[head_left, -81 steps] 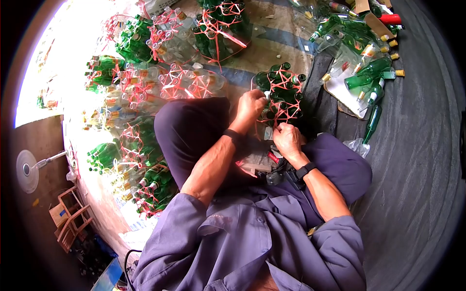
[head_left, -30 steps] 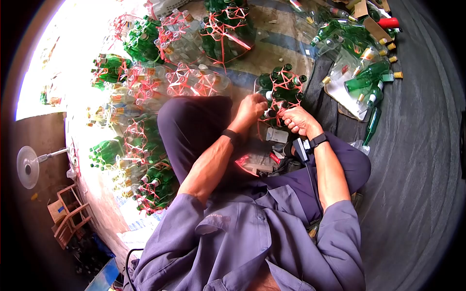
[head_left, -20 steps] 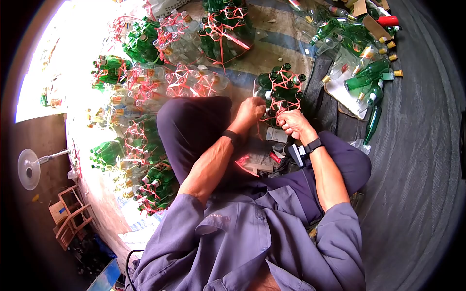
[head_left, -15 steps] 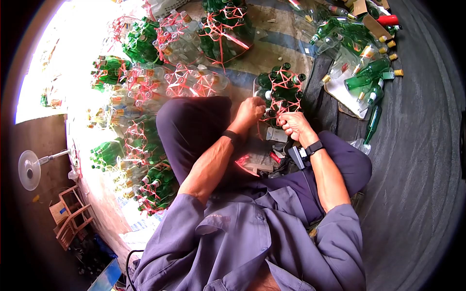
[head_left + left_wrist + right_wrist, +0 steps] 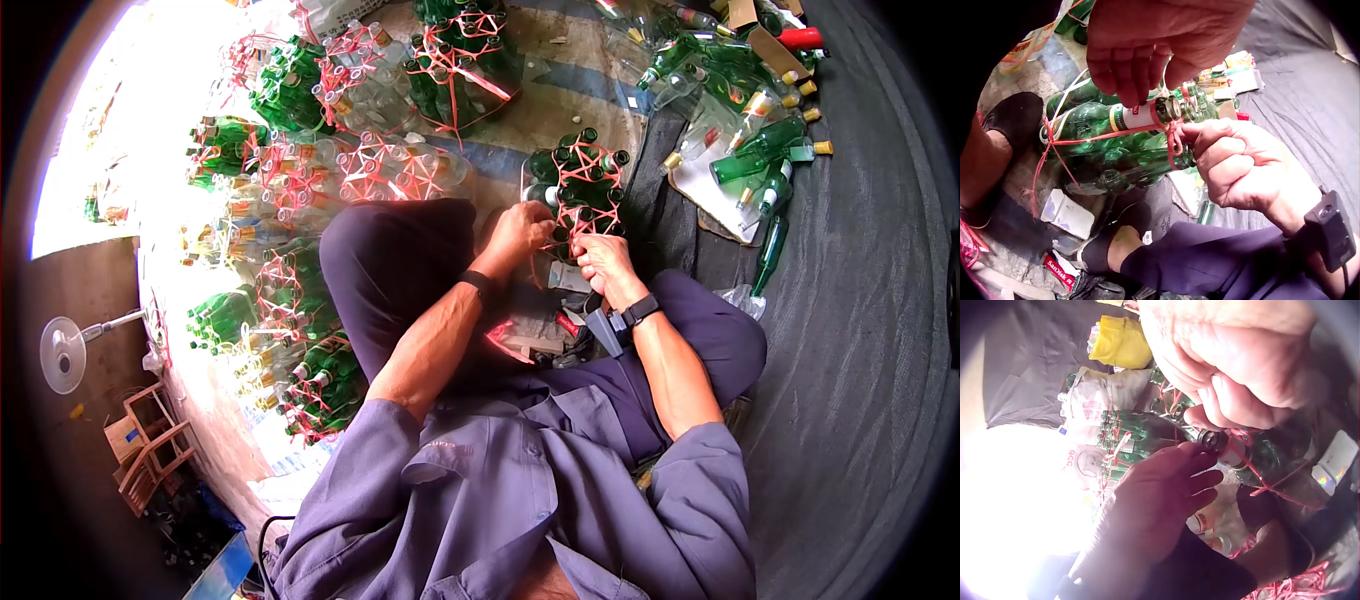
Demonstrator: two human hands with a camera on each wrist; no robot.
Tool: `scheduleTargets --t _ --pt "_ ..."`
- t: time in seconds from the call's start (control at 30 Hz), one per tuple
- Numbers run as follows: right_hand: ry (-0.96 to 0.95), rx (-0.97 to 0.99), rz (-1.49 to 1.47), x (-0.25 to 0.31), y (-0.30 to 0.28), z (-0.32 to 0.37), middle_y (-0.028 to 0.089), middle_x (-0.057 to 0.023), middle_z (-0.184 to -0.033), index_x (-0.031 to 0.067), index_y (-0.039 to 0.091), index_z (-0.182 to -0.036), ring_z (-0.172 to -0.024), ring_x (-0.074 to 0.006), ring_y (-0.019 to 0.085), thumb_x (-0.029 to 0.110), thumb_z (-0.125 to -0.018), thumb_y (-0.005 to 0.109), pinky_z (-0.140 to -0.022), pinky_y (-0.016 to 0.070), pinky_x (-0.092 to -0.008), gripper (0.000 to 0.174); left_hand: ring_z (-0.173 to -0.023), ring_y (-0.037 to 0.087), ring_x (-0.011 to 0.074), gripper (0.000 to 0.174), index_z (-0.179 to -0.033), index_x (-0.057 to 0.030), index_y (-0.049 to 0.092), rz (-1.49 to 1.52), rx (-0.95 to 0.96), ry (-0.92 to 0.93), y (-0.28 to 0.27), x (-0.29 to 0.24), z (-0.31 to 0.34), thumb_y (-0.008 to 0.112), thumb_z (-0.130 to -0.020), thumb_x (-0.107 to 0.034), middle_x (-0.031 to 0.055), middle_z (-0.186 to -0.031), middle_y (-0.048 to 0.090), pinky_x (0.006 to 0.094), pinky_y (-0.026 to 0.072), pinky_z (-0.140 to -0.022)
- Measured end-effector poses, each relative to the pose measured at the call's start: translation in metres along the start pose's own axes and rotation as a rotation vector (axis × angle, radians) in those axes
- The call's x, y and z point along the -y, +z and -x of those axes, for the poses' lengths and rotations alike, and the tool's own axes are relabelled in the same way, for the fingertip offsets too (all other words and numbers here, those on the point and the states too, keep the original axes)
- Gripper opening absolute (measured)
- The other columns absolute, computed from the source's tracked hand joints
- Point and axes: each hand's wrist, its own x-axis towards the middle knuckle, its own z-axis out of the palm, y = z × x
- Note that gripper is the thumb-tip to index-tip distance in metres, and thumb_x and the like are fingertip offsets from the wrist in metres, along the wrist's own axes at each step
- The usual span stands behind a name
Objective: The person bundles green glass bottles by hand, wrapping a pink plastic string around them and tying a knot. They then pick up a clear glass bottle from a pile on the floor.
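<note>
A cluster of green glass bottles [image 5: 570,165], laced at the necks with red plastic string [image 5: 1104,135], stands upright before the person's crossed legs. At the near bottles my right hand [image 5: 605,265] pinches the string between thumb and fingertips, beside a knotted loop [image 5: 1174,139] at one bottle neck. My left hand [image 5: 517,232] is on the other side of that neck. Its fingertips touch the labelled bottle neck [image 5: 1138,114], the other fingers [image 5: 1205,481] loosely bent. The right wrist view shows the bottle mouth [image 5: 1209,439] between the two hands.
Tied bundles of clear bottles [image 5: 400,165] and green bottles [image 5: 290,90] crowd the left. Loose bottles [image 5: 760,150] lie at the upper right on a dark sheet [image 5: 850,350]. A white box [image 5: 1067,212] and a red SanDisk packet [image 5: 1060,270] lie near the feet.
My right hand has risen from below the cluster, swung out to the right, then come back slightly left to the string at the neck. The left hand stays nearly in place.
</note>
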Motion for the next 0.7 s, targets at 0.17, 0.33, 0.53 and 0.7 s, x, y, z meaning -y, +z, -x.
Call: scheduleTargets --t 0.17,0.33,0.53,0.7 --pt "0.076 -0.048 -0.095 0.011 0.008 0.006 0.059 -0.0038 -0.075 0.002 0.06 -0.093 -0.049 -0.008 0.048 0.01 -0.094 0.059 -0.038 0.0353 -0.0212 0.008 -0.082 0.071 0.036 0.028 -0.095 0.0006 0.071 -0.018 -0.001 0.011 0.003 0.003 -0.002 0.067 -0.081 -0.023 0.0215 -0.086 0.071 0.0428 0.0549 -0.075" --pt "0.037 -0.077 -0.149 0.012 0.019 0.017 0.056 -0.0011 -0.066 0.0067 0.06 -0.08 -0.046 -0.0077 0.047 0.012 -0.09 0.063 -0.037 0.0339 -0.0207 0.012 -0.082 0.071 0.0364 0.027 -0.095 0.0005 0.071 -0.053 -0.014 0.018 0.006 0.005 -0.003 0.066 -0.081 -0.023 0.0218 -0.085 0.071 0.0429 0.0549 -0.075" --pt "-0.012 -0.126 -0.056 0.006 0.016 0.01 0.058 -0.0017 -0.068 0.0048 0.062 -0.082 -0.046 -0.0077 0.047 0.012 -0.09 0.064 -0.036 0.0333 -0.0213 0.011 -0.081 0.07 0.0366 0.026 -0.095 0.0001 0.071 -0.079 -0.007 0.037 0.01 0.016 -0.004 0.064 -0.083 -0.022 0.0214 -0.084 0.071 0.0431 0.0549 -0.074" --pt "-0.119 -0.293 0.259 0.011 0.035 0.018 0.058 -0.0004 -0.063 0.0056 0.065 -0.077 -0.043 -0.0066 0.045 0.01 -0.087 0.063 -0.035 0.031 -0.0218 0.011 -0.08 0.07 0.0374 0.026 -0.094 -0.0004 0.071 -0.099 0.029 0.002 0.008 0.015 -0.003 0.063 -0.083 -0.023 0.0211 -0.083 0.071 0.0438 0.0547 -0.073"
